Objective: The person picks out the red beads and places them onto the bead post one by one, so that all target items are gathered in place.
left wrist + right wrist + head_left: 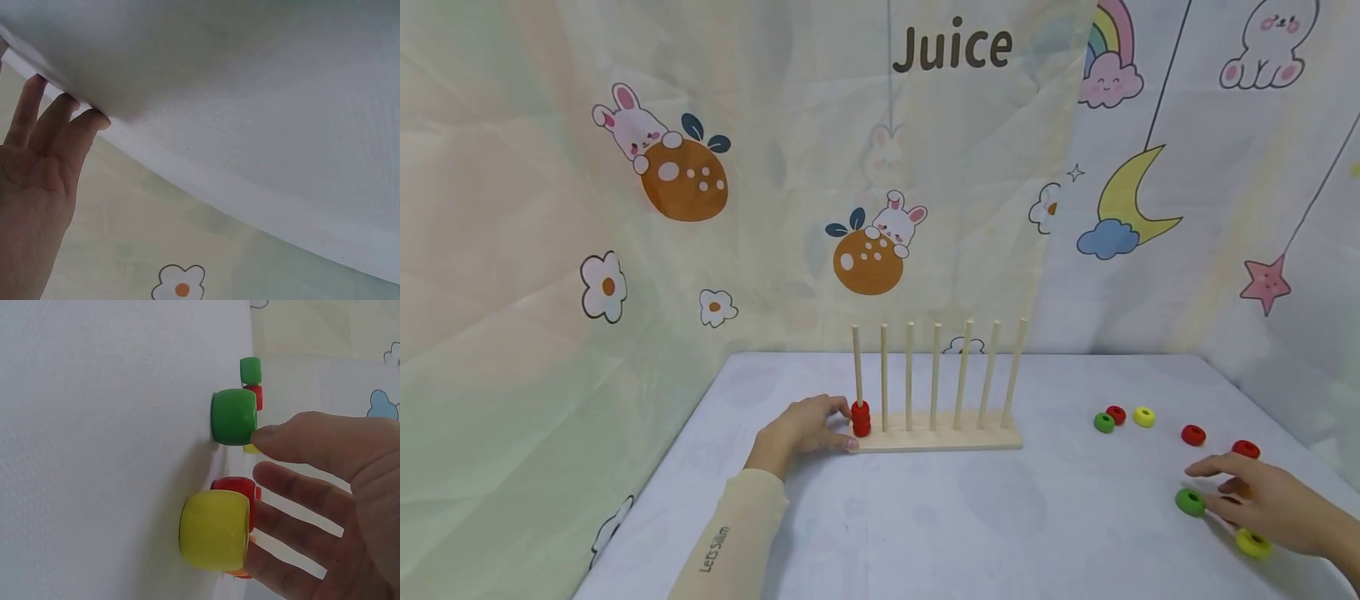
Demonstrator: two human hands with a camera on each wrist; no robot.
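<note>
A wooden peg stand (940, 440) with several upright pegs stands on the table. Red beads (861, 419) are stacked on its leftmost peg. My left hand (808, 427) holds the left end of the base, thumb at the front corner and index finger behind, beside these beads. In the left wrist view its other fingertips (100, 119) meet the white surface. Far right, my right hand (1270, 500) reaches low over loose beads, fingers spread. Its thumb is right at a green bead (234, 417). A red bead (237, 487) and a yellow bead (214, 530) lie by the other fingers.
Behind the right hand are two red beads (1193, 435). Farther left lie a small cluster with a green bead (1103, 422), a red bead (1116, 414) and a yellow bead (1144, 417). Printed curtains (775, 250) rise behind the white table (955, 525).
</note>
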